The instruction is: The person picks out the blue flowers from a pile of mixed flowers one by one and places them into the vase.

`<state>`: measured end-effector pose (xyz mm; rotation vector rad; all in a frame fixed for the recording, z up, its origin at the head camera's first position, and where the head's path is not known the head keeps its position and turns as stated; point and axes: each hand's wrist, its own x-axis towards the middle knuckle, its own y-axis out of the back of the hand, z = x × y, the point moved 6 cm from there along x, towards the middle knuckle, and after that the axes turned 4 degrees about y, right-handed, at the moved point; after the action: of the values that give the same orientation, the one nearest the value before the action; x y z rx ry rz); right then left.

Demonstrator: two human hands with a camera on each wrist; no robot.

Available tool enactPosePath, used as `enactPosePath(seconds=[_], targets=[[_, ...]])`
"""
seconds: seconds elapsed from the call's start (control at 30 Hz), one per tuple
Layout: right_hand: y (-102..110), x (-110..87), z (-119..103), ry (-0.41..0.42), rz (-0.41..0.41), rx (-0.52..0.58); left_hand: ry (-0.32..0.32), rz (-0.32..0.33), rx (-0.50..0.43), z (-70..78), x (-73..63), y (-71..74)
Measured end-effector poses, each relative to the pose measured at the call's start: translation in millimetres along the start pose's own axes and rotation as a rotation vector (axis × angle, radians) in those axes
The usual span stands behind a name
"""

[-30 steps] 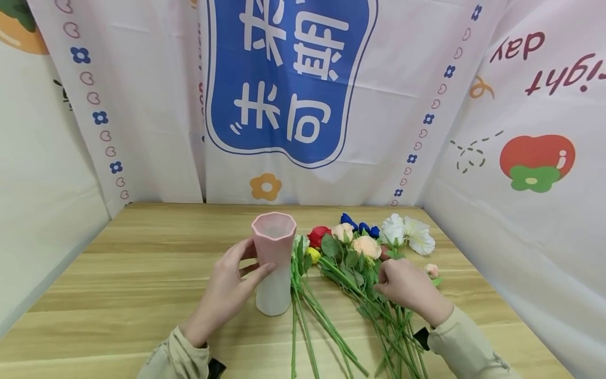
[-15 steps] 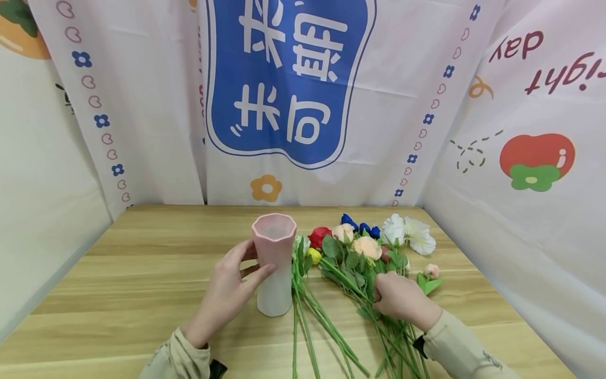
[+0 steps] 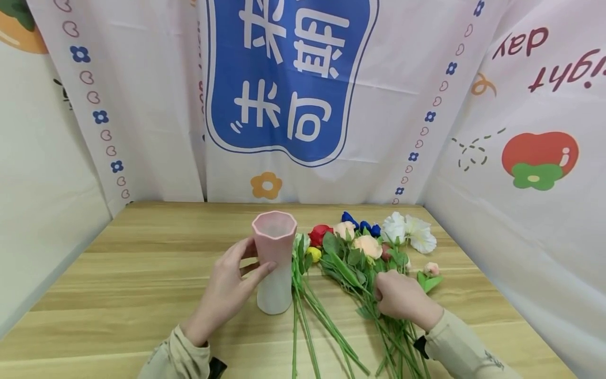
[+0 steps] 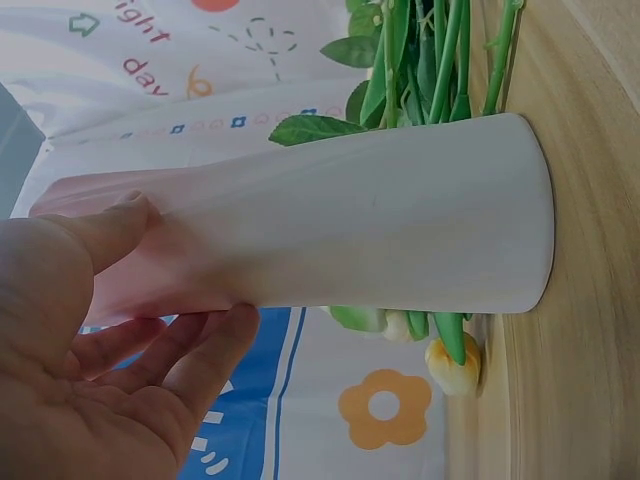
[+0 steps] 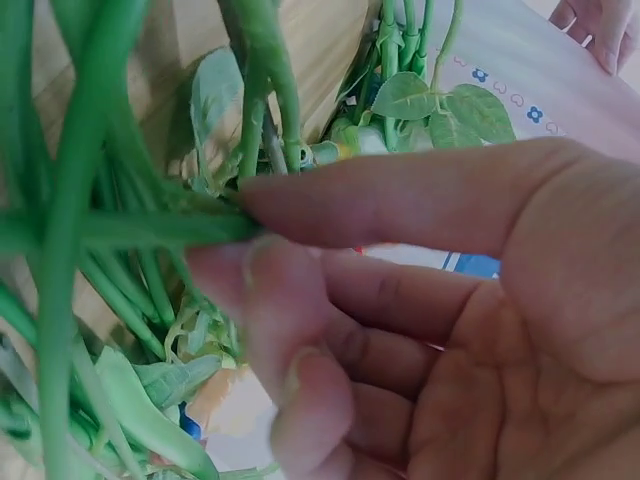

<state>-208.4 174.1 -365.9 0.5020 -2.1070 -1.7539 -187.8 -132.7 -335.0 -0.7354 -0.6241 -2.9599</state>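
Observation:
A tall vase (image 3: 274,279), pink at the rim and fading to white, stands upright on the wooden table. My left hand (image 3: 229,279) grips its upper part, thumb in front and fingers round the far side. Right of it, my right hand (image 3: 402,299) is low over a pile of artificial flowers. In the right wrist view, thumb and forefinger pinch a green flower stem (image 5: 150,230) lying across other stems; its bloom is hard to trace. Blooms include a red rose (image 3: 320,235), a peach rose (image 3: 367,246) and white petals (image 3: 419,235).
Loose green stems (image 3: 331,326) spread toward the table's near edge, some right beside the vase. A yellow tulip (image 3: 313,255) lies close to it. A small pink bud (image 3: 431,269) is at the right. Printed cloth (image 3: 156,131) walls off the back and both sides.
My right hand has drawn slightly toward me within the stems, uncovering more of the pink bud and its leaves. Nearby stems and leaves have shifted. The left hand and vase stay put.

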Motion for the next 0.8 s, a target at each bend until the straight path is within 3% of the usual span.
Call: enactPosePath(seconds=[0.2,0.5,0.8], targets=[[5,-1.5,0,-0.014,0.076,0.042,-0.003,0.001,0.003,-0.6,0.2,0.4],[19,0.7,1,-0.044,0.263,0.117,-0.008,0.003,0.007,-0.6,0.7,0.8],[35,4.0,-6,0.013,0.457,0.163,-0.010,0.003,0.012,0.2,0.1,0.6]])
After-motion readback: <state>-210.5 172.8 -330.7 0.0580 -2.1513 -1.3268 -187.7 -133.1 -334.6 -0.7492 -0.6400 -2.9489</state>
